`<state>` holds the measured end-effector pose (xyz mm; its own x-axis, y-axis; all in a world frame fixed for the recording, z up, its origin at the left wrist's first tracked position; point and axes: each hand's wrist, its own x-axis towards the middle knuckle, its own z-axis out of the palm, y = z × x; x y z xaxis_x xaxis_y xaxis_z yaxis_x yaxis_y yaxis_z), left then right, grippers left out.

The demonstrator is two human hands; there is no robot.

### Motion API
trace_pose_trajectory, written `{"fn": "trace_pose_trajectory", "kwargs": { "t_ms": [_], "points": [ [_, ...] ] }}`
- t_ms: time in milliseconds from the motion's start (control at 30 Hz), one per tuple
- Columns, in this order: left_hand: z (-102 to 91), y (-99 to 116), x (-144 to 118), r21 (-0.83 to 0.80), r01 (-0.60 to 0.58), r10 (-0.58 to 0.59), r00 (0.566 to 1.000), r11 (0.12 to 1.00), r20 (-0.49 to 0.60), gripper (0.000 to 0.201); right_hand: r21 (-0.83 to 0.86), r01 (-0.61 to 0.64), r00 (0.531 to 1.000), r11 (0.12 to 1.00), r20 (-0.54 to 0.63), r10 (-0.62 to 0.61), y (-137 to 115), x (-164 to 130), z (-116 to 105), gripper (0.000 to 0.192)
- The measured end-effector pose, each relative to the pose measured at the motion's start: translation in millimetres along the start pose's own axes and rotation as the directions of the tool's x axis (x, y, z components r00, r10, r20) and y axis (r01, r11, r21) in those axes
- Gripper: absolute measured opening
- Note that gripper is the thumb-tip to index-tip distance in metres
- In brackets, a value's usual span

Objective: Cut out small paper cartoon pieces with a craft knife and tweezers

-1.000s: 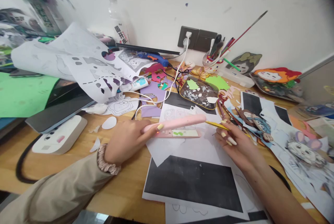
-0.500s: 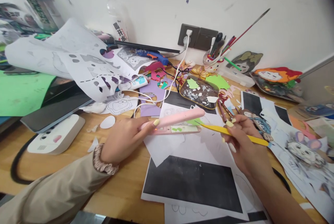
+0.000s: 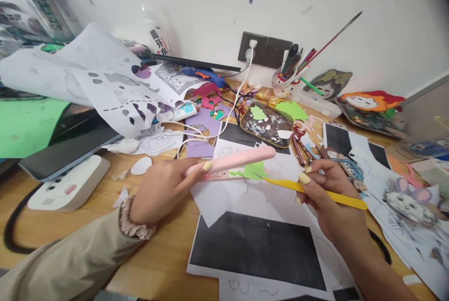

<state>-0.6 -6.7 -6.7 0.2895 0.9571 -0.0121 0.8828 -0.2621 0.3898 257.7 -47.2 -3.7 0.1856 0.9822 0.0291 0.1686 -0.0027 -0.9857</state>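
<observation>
My left hand (image 3: 163, 188) is wrapped round the handle end of a pink mini hair straightener (image 3: 242, 158), whose two arms are parted. My right hand (image 3: 331, 191) pinches yellow tweezers (image 3: 315, 194) that point left. At their tip a light green cut piece (image 3: 255, 170) lies over the straightener's lower plate, partly under the upper arm. Smaller green bits (image 3: 234, 172) show on that plate. Whether the tweezer tips grip the green piece is too small to tell. White sheets and a black printed rectangle (image 3: 257, 249) lie below the straightener.
Behind stands a dark tray (image 3: 266, 125) with scraps. A white cable (image 3: 228, 123) runs to the wall socket (image 3: 252, 47). A blue glue gun (image 3: 206, 75) and pen cup (image 3: 286, 83) sit at the back. A white device (image 3: 70, 184) is at left, paper cutouts (image 3: 412, 202) at right.
The green piece and tweezer tip have moved left, into the gap between the straightener's arms. More of the green piece now covers the lower plate. My left hand has shifted slightly left.
</observation>
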Motion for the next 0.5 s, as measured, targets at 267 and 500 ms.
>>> {"fn": "trace_pose_trajectory", "kwargs": {
  "t_ms": [267, 500],
  "points": [
    [0.5, 0.0, 1.3, 0.018, 0.011, -0.011, 1.000, 1.000, 0.001, 0.046, 0.036, -0.100, 0.993, 0.994, 0.068, 0.098, -0.1, 3.2, -3.3, 0.019],
    [-1.2, 0.6, 1.2, 0.041, -0.006, 0.007, 1.000, 0.999, -0.025, 0.045, 0.036, -0.142, 0.986, 0.989, 0.098, 0.137, -9.2, 4.2, -7.7, 0.022]
  ]
}}
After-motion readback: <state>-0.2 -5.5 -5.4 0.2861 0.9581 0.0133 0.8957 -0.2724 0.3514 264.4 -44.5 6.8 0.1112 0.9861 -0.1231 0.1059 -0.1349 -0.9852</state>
